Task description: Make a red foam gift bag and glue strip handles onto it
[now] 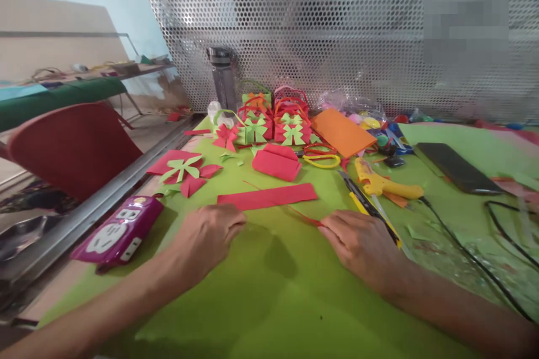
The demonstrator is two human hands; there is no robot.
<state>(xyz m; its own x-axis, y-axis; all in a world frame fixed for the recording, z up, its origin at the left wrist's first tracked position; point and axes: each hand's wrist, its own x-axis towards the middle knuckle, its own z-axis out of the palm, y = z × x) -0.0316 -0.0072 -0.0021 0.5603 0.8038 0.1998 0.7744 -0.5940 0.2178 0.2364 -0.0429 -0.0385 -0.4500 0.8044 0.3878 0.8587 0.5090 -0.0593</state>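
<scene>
My right hand (362,244) pinches the end of a thin red paper strip (306,217), whose free part points up and left. My left hand (213,230) is closed with its knuckles up, by the left end of a wide red paper strip (269,196); its fingertips are hidden, so what they hold does not show. Behind the wide strip lies a folded red paper piece (277,162). Further left are red cut-outs with a light green paper bow (182,168). To the right, a yellow glue gun (385,184) and a yellow-black box cutter (366,205) lie near my right hand.
Small paper bags with bows (292,129) stand at the back beside a grey bottle (223,78). Scissors (322,161), orange paper (343,132) and a phone (457,168) lie to the right. A purple power strip (120,230) sits left; the glue gun's cable (471,258) runs right.
</scene>
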